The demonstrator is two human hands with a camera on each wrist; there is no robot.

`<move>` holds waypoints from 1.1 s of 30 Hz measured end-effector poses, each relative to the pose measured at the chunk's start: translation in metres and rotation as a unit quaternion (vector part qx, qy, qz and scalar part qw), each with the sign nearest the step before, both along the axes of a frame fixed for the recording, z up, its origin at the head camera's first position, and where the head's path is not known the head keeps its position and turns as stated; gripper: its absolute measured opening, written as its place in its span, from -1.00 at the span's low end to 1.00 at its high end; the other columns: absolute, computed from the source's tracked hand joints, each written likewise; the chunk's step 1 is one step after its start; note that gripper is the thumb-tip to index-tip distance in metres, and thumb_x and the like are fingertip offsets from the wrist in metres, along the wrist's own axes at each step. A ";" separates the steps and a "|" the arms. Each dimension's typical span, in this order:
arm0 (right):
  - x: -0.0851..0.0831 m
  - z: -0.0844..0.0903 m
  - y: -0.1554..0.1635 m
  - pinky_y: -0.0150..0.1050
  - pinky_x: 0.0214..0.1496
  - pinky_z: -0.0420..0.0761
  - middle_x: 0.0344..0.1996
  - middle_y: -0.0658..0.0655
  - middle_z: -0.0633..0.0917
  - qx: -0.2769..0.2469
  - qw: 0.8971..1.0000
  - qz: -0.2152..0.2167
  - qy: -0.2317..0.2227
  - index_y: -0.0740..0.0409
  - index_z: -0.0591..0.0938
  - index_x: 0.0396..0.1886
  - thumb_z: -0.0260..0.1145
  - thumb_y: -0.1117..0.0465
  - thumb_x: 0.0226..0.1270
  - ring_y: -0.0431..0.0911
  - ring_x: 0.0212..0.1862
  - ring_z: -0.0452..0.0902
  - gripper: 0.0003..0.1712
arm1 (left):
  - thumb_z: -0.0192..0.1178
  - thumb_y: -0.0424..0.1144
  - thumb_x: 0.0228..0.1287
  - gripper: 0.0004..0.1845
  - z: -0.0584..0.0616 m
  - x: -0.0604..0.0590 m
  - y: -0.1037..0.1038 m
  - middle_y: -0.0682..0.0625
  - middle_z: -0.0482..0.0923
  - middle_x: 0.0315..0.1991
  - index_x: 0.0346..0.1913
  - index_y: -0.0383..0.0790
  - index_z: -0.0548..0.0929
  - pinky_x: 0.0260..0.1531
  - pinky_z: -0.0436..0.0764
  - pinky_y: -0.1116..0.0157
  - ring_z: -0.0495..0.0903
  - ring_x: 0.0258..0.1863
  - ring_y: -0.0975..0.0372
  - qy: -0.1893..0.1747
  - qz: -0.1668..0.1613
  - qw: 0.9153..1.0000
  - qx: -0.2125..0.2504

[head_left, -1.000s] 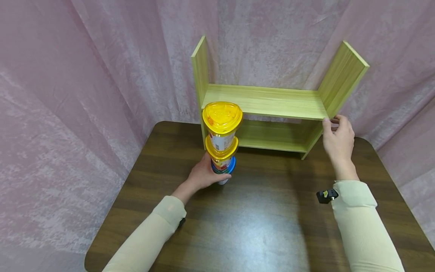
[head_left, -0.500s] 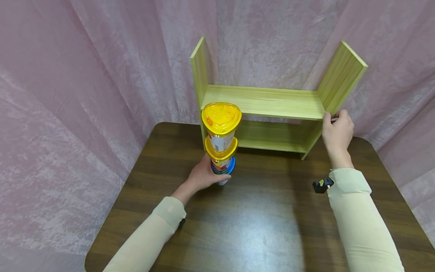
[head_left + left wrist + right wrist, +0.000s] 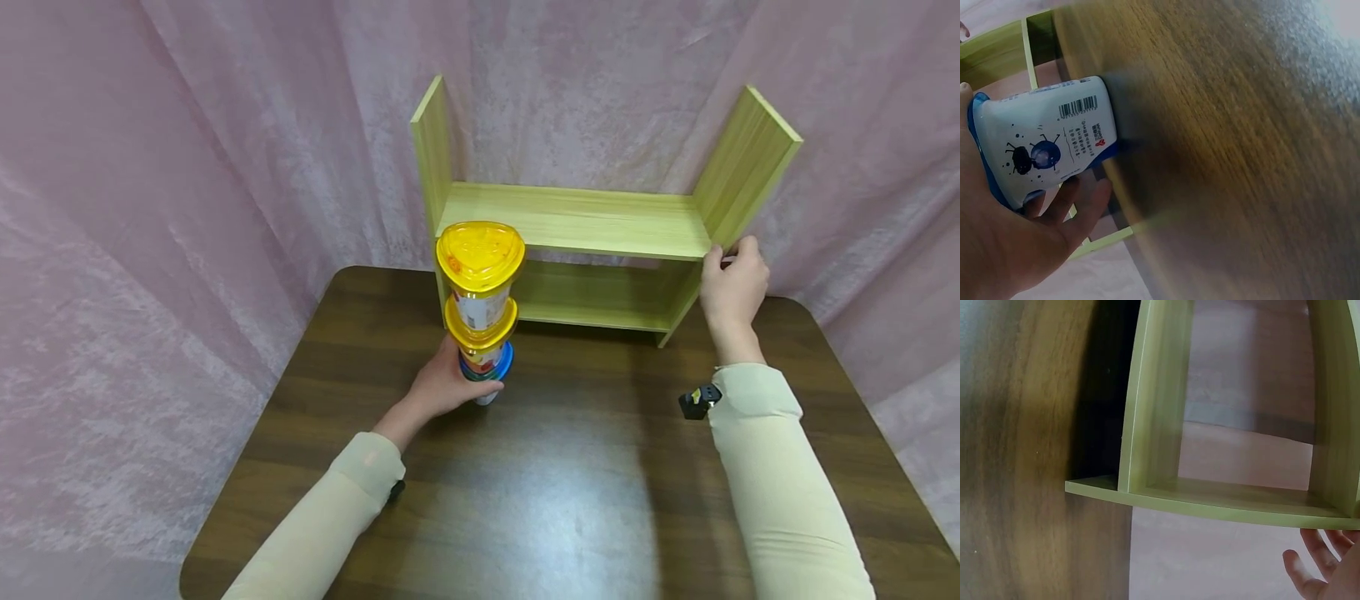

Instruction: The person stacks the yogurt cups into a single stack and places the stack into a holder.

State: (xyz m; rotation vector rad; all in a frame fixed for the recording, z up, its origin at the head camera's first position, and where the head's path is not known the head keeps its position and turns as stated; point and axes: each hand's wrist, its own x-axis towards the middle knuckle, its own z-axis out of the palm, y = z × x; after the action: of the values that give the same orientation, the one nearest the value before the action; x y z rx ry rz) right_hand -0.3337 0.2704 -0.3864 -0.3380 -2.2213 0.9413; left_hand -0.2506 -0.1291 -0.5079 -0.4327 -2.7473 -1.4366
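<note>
left hand (image 3: pixel 448 385) curled round bottom cup (image 3: pixel 1047 147) of tall cup stack (image 3: pixel 480 304); prob light, tippy, best held low. right hand (image 3: pixel 731 286) fingers pinched shelf (image 3: pixel 577 221) side panel at 3 o'clock.

A dark wooden table (image 3: pixel 570 492) with rounded corners is seen in front of a pink curtain. A light green wooden shelf (image 3: pixel 577 221) is set at its far edge. Just before the shelf's left end, a stack of lidded cups (image 3: pixel 480 308) is stood upright on the tabletop.
</note>
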 end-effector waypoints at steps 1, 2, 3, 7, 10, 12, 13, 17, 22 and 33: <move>0.000 -0.001 -0.001 0.11 -0.06 0.44 -0.27 0.36 0.64 0.001 1.000 -0.003 0.003 0.33 0.45 -0.25 0.04 0.10 0.36 0.28 -0.11 0.54 -0.68 | 0.47 0.22 -0.18 0.06 -0.001 0.000 -0.001 0.20 0.27 0.17 0.35 0.27 0.02 0.12 0.45 0.11 0.42 0.10 0.29 -0.001 -0.001 1.000 0.005; -0.001 -0.002 -0.001 0.11 -0.06 0.44 -0.27 0.36 0.64 0.000 1.000 -0.005 0.005 0.33 0.45 -0.25 0.05 0.10 0.36 0.29 -0.11 0.54 -0.68 | 0.47 0.22 -0.19 0.06 -0.002 0.000 -0.001 0.20 0.26 0.17 0.35 0.28 0.02 0.13 0.44 0.11 0.41 0.10 0.29 -0.002 -0.003 1.000 0.011; -0.001 -0.002 -0.002 0.12 -0.07 0.43 -0.28 0.35 0.64 0.000 1.000 -0.008 0.007 0.33 0.45 -0.25 0.05 0.10 0.36 0.29 -0.11 0.54 -0.69 | 0.46 0.23 -0.20 0.06 -0.003 0.000 -0.002 0.21 0.25 0.17 0.35 0.29 0.01 0.14 0.43 0.12 0.40 0.11 0.30 -0.001 -0.003 1.000 0.015; -0.001 -0.005 -0.005 0.14 -0.08 0.40 -0.31 0.35 0.61 0.003 1.000 -0.019 0.017 0.31 0.46 -0.27 0.07 0.12 0.34 0.32 -0.13 0.51 -0.71 | 0.49 0.15 -0.17 0.05 -0.008 -0.001 -0.003 0.22 0.24 0.20 0.35 0.34 0.01 0.18 0.39 0.12 0.37 0.14 0.31 0.006 -0.019 0.998 0.058; 0.000 -0.006 -0.008 0.14 -0.08 0.40 -0.31 0.35 0.61 0.003 1.000 -0.019 0.018 0.31 0.46 -0.28 0.07 0.12 0.34 0.32 -0.14 0.51 -0.72 | 0.51 0.04 -0.14 0.06 -0.012 0.000 -0.005 0.25 0.23 0.22 0.35 0.39 -0.01 0.20 0.37 0.12 0.36 0.17 0.32 0.008 -0.028 0.996 0.090; 0.001 -0.007 -0.009 0.14 -0.08 0.40 -0.30 0.35 0.61 0.004 1.000 -0.017 0.018 0.31 0.46 -0.28 0.07 0.13 0.34 0.31 -0.14 0.51 -0.72 | 0.52 0.00 -0.12 0.07 -0.016 0.002 -0.007 0.27 0.22 0.23 0.35 0.41 -0.04 0.21 0.36 0.11 0.34 0.18 0.33 0.004 -0.029 0.994 0.102; 0.001 -0.008 -0.010 0.14 -0.08 0.40 -0.30 0.35 0.61 0.006 1.000 -0.015 0.018 0.32 0.46 -0.29 0.07 0.13 0.34 0.31 -0.14 0.51 -0.72 | 0.52 -0.01 -0.12 0.08 -0.017 0.003 -0.008 0.27 0.21 0.23 0.36 0.40 -0.05 0.22 0.35 0.10 0.34 0.18 0.33 0.002 -0.029 0.994 0.105; 0.000 -0.010 -0.012 0.14 -0.09 0.41 -0.31 0.33 0.60 0.013 1.000 -0.006 0.023 0.31 0.47 -0.30 0.07 0.14 0.34 0.29 -0.16 0.52 -0.73 | 0.51 0.06 -0.14 0.10 -0.024 0.008 -0.013 0.24 0.19 0.24 0.36 0.38 -0.07 0.22 0.34 0.06 0.33 0.20 0.30 -0.007 -0.015 0.995 0.094; 0.000 -0.012 -0.014 0.15 -0.11 0.40 -0.33 0.33 0.59 0.014 1.000 -0.007 0.027 0.31 0.45 -0.31 0.08 0.15 0.33 0.31 -0.18 0.51 -0.74 | 0.49 0.18 -0.20 0.11 -0.028 0.012 -0.015 0.16 0.24 0.22 0.36 0.30 -0.06 0.19 0.36 -0.01 0.36 0.18 0.22 -0.023 0.006 0.997 0.072; -0.001 -0.012 -0.017 0.19 -0.10 0.37 -0.36 0.33 0.55 0.021 0.999 -0.008 0.030 0.29 0.45 -0.33 0.08 0.12 0.34 0.35 -0.18 0.48 -0.73 | 0.48 0.21 -0.21 0.11 -0.028 0.011 -0.017 0.11 0.33 0.17 0.35 0.27 -0.05 0.15 0.41 -0.02 0.43 0.13 0.16 -0.030 0.015 0.997 0.070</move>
State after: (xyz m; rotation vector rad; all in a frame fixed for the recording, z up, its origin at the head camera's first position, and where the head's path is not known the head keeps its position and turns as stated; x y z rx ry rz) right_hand -0.3346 0.2531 -0.3985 -0.3028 -2.1777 0.8829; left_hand -0.2400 -0.1462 -0.5362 -0.3473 -2.6610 -1.6476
